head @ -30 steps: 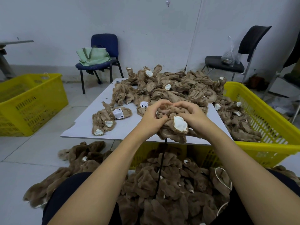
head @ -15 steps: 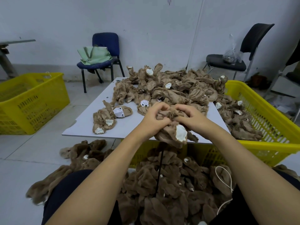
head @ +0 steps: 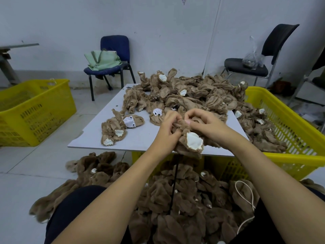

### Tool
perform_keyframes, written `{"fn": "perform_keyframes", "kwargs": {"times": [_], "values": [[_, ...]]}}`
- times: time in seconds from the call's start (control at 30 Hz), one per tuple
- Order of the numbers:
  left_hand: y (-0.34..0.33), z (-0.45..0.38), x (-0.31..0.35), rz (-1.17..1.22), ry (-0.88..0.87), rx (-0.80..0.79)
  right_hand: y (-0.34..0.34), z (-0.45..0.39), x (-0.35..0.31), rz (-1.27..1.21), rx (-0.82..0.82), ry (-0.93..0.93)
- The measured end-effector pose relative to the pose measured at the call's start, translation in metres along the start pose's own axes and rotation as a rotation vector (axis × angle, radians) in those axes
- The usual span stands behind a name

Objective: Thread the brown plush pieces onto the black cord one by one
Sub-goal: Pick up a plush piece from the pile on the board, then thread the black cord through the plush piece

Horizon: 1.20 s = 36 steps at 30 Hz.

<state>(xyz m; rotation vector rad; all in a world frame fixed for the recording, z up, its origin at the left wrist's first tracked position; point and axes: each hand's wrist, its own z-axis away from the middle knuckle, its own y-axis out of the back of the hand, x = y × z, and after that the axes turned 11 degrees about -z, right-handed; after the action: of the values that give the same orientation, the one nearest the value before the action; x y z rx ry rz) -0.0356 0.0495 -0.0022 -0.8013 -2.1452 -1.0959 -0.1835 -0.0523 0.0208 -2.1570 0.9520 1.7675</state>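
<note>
Since half a second ago both hands have bunched tighter over the held plush piece (head: 190,143). Left hand (head: 168,128) pinches its left fold; right hand (head: 204,125) grips the top. Black cord (head: 175,182) hangs below it into my lap pile (head: 184,199). I reckon the hidden cord tip could slip back out.

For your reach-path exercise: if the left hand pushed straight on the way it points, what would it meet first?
Probably the held plush piece its fingers already pinch, then the right hand; depth is unclear.
</note>
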Motion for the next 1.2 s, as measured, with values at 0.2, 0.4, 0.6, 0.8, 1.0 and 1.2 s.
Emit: {"fn": "perform_keyframes", "kwargs": {"times": [0.2, 0.4, 0.6, 0.8, 1.0, 1.2], "values": [[-0.019, 0.006, -0.007, 0.006, 0.020, 0.062, -0.007, 0.004, 0.016, 0.002, 0.038, 0.040], [-0.025, 0.005, -0.007, 0.022, 0.001, 0.071, -0.008, 0.007, 0.025, 0.051, 0.136, 0.123], [-0.023, -0.009, -0.010, 0.036, 0.046, 0.145, -0.015, 0.002, 0.028, -0.019, 0.194, 0.117], [-0.023, -0.007, -0.025, -0.080, -0.004, -0.001, -0.015, 0.000, 0.037, -0.130, 0.179, -0.017], [-0.025, -0.004, -0.021, -0.265, -0.032, 0.044, -0.018, -0.005, 0.027, 0.025, 0.186, -0.105], [-0.028, -0.006, -0.012, -0.221, 0.022, 0.040, -0.018, -0.015, 0.009, 0.168, 0.308, -0.003]]}}
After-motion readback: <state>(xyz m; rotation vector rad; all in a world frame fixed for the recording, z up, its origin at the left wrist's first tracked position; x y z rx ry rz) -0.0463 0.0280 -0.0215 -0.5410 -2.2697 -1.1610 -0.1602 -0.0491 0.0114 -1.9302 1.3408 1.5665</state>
